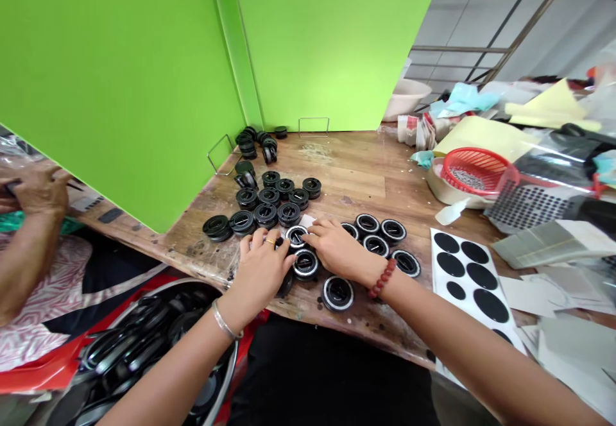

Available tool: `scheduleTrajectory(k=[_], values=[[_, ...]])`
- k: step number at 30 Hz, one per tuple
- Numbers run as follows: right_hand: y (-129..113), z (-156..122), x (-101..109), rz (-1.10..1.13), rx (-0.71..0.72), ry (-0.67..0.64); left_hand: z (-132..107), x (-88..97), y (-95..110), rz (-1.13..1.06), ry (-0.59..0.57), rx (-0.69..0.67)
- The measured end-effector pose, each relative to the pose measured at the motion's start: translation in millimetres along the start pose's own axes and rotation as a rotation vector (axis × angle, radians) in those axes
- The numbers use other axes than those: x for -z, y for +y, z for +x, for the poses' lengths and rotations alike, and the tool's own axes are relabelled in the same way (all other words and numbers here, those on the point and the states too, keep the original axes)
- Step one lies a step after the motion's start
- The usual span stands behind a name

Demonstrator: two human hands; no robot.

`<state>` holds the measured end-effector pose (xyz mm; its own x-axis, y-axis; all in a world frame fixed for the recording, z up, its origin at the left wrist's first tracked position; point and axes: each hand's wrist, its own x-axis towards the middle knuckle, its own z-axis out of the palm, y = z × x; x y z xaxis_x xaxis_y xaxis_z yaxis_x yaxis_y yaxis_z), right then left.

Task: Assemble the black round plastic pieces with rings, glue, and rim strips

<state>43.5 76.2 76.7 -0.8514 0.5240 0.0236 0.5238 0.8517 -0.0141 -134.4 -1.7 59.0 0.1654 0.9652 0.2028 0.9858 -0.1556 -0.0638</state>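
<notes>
Several round black discs with silver rims (337, 292) lie on the wooden table (356, 176) near its front edge. My left hand (262, 264), with a ring and a bangle, rests curled over discs at the front edge, fingertips by one silver-rimmed disc (296, 236). My right hand (337, 249), with a red bead bracelet, lies palm down just right of it, fingers pressed on the same disc. Another disc (306, 264) sits between the two hands. What the fingers hold is hidden.
All-black discs (269, 211) cluster behind the hands, more in the corner (257, 144) by the green partition (120, 86). A white sheet of black round stickers (469, 272) lies right. A red basket (474, 169) and clutter stand at back right. Another person's arm (29, 221) is at left. A basin of black parts (158, 349) sits below.
</notes>
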Motion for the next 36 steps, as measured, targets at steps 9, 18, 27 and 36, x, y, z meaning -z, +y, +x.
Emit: scheduleTrajectory(k=[9, 18, 27, 36], values=[[4.4, -2.3, -5.0, 0.021, 0.009, 0.026, -2.6, -9.2, -1.0, -0.107, -0.004, 0.074], [-9.7, -15.5, -0.3, 0.074, -0.014, 0.054, 1.4, -0.7, 9.8, 0.013, 0.086, -0.028], [57.8, -196.7, 13.7, -0.039, -0.751, 0.106, -0.1, -23.3, -20.4, -0.204, 0.260, -0.111], [113.5, -282.9, -8.3, -0.162, -0.921, -0.207, -2.4, -17.2, 9.1, -0.231, 0.205, -0.116]])
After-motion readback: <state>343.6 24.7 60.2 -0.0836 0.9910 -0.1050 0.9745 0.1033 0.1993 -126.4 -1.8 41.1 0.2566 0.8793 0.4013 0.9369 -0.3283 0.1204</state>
